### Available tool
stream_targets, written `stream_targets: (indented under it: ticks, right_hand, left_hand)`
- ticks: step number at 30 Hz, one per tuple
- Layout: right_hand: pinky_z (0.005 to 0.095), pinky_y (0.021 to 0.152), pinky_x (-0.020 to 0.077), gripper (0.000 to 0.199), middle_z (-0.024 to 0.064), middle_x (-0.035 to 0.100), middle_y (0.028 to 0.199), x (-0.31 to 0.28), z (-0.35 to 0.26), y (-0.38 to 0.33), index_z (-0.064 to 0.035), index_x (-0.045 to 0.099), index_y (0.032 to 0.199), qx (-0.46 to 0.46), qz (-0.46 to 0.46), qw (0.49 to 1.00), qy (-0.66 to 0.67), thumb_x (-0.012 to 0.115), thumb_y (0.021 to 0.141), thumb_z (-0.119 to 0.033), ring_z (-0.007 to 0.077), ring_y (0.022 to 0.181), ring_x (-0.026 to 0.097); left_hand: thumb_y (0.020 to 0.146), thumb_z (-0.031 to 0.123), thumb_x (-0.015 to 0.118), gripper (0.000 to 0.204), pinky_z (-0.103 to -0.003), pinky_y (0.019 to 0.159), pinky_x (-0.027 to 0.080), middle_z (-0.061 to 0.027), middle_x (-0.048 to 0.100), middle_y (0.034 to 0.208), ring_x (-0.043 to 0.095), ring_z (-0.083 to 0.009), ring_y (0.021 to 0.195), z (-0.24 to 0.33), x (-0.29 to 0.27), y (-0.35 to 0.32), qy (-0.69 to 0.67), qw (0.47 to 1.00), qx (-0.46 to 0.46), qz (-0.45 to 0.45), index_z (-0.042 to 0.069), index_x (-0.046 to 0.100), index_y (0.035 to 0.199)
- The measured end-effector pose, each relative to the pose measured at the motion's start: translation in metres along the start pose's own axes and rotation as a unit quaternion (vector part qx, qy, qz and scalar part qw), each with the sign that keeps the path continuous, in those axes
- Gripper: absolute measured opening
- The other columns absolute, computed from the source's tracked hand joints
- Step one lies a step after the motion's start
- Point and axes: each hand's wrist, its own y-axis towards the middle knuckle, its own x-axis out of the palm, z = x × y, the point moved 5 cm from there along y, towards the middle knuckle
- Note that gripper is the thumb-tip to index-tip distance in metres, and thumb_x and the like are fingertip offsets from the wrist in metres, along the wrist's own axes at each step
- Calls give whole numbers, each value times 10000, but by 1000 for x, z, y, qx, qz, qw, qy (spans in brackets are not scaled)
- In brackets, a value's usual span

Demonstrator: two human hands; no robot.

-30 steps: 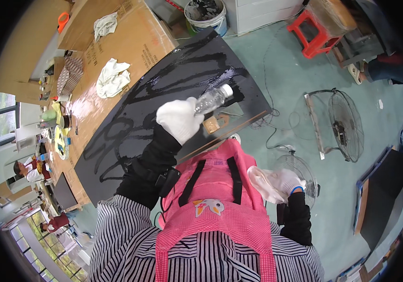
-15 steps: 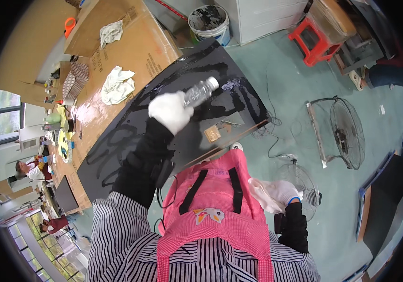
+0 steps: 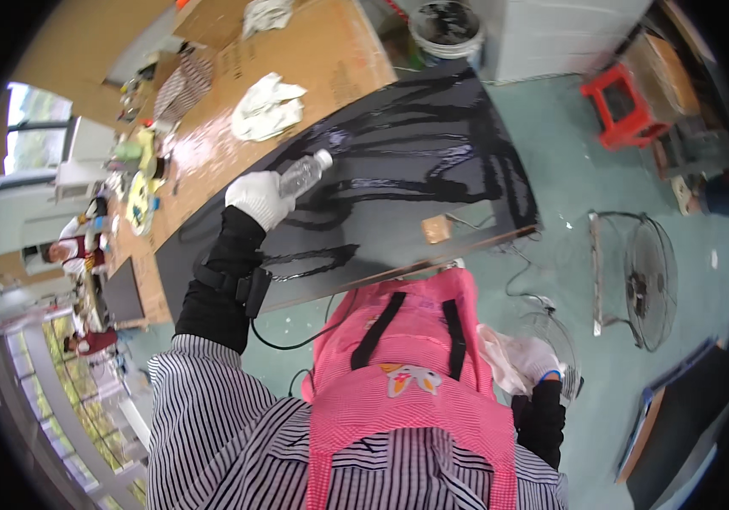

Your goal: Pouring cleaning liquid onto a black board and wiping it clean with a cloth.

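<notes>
Head view: left hand (image 3: 258, 198), gloved white, grips a clear bottle (image 3: 303, 175) tilted above the black sheet (image 3: 432, 183) on the table (image 3: 330, 51). Right hand (image 3: 534, 361), also gloved, hangs below the sheet's near edge, closed on a white cloth (image 3: 499, 357). A small wood block (image 3: 436, 229) lies on the sheet, well apart from the bottle.

1. Left hand (image 3: 258, 198) is wrapping the clear bottle (image 3: 303, 174), hiding its base.
2. Pink apron (image 3: 411, 374) is blocking part of the right hand (image 3: 527, 361); grip unclear.
3. Ppl at far left are showing too small to read.
4. Bucket (image 3: 449, 25) is getting cut by the top edge.
</notes>
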Motion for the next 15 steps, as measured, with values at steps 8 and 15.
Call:
stream_targets:
  ticks: [8,15]
  right_hand:
    - [501,962,540,581,236,751,1145,4,16,31,-86,785,1168,-29,29,998,-44,617,914,-580,442,1134,690]
    - [516,930,540,593,247,749,1114,-20,-16,27,-77,787,1142,-62,43,996,-53,607,922,-598,448,1099,694]
  left_hand:
    - [772,355,739,283,-502,686,585,-171,721,739,742,-376,753,-16,58,-122,2,976,196,-92,87,775,855]
    - [812,381,722,292,-496,717,588,-193,725,783,734,-396,771,32,57,-105,-114,989,90,12,122,763,939]
